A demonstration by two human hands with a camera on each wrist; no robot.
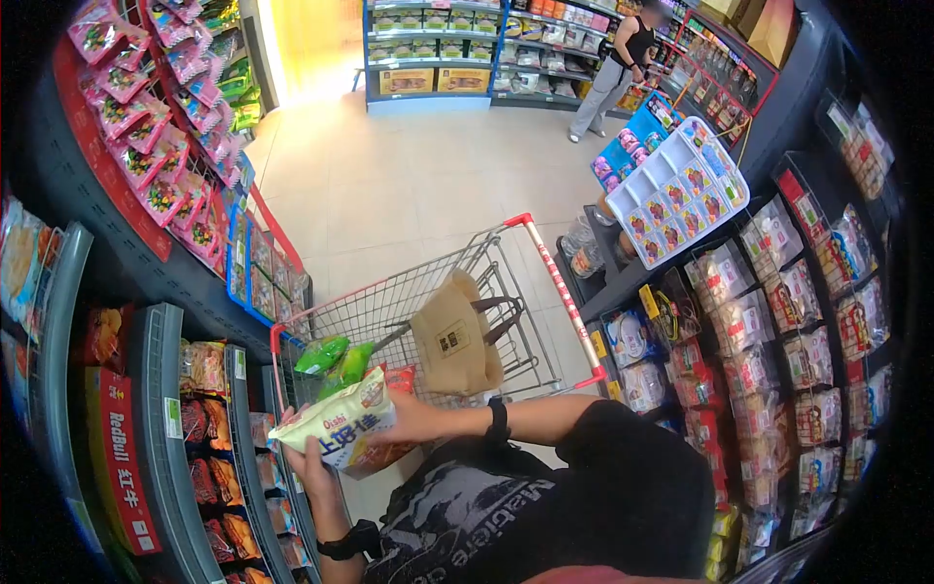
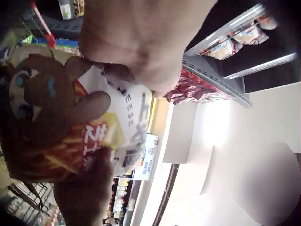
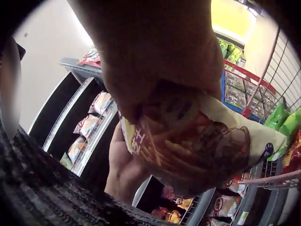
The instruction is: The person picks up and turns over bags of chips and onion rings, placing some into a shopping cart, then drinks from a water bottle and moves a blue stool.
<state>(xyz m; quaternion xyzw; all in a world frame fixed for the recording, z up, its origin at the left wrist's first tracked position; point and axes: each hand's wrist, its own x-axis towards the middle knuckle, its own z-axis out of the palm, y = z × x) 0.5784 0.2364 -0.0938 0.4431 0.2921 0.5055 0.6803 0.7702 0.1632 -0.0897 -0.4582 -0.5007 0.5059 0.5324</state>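
A cream and brown Oishi snack bag (image 1: 355,423), printed with fries and a cartoon figure, is held in front of the body between both hands. The left hand (image 1: 313,472) grips its lower left end, thumb across the front. From the other side the right hand (image 1: 413,420) holds the bag's right edge. In the left wrist view the snack bag (image 2: 51,103) shows its cartoon face, with the right hand (image 2: 87,188) at its lower edge. In the right wrist view the printed fries on the snack bag (image 3: 188,141) face the camera, and the left hand (image 3: 124,165) supports it from behind.
A shopping cart (image 1: 545,263) stands just ahead, carrying a brown paper bag (image 1: 457,336), green snack packs (image 1: 326,355) and a red pack (image 1: 399,378). Stocked shelves (image 1: 175,389) line the left; packaged goods (image 1: 749,331) hang on the right. Another person (image 1: 623,68) stands farther off.
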